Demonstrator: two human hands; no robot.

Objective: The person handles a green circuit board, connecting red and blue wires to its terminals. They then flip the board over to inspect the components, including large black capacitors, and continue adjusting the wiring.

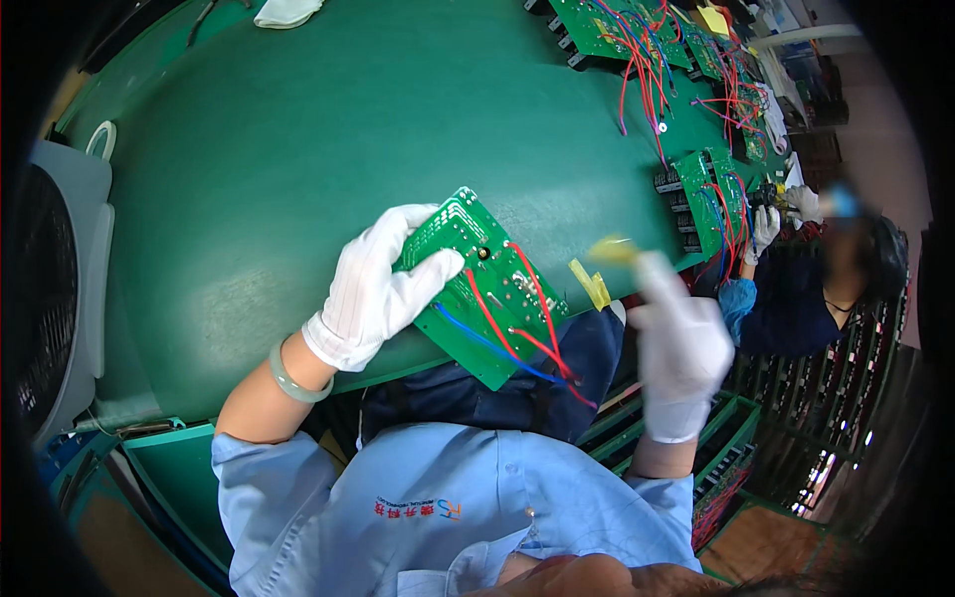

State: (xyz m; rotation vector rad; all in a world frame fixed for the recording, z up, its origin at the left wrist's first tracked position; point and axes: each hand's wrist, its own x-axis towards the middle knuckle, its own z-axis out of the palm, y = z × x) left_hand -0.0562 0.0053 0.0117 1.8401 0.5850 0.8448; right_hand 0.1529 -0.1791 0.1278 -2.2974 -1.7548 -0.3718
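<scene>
Pale blue sleeves are filling the bottom of the view, and both forearms are rising from them in white gloves. Left hand (376,289) is holding a green board (487,289) at the near edge of the desk (298,159), thumb pressing across its upper face and fingers wrapping under its left end, so the grip is closing firmly on the board. That board is lying tilted, its lower right corner hanging out past the desk edge, with red and blue wires (517,333) running across it and trailing off that corner. A pale green bangle (293,376) is sitting on the left wrist. Right hand (681,343) is hovering just right of the board, apart from it and blurred; something yellow (617,249) is showing at its fingertips, but whether the grip is pinching it I cannot tell. Yellow tape strips (591,284) are sticking to the desk edge just beside it. Farther out, more green boards (711,194) with red and blue wires are lying along the far right of the desk, where another person's gloved hands (781,214) are working. A white cloth (286,12) is lying at the desk's far edge.
</scene>
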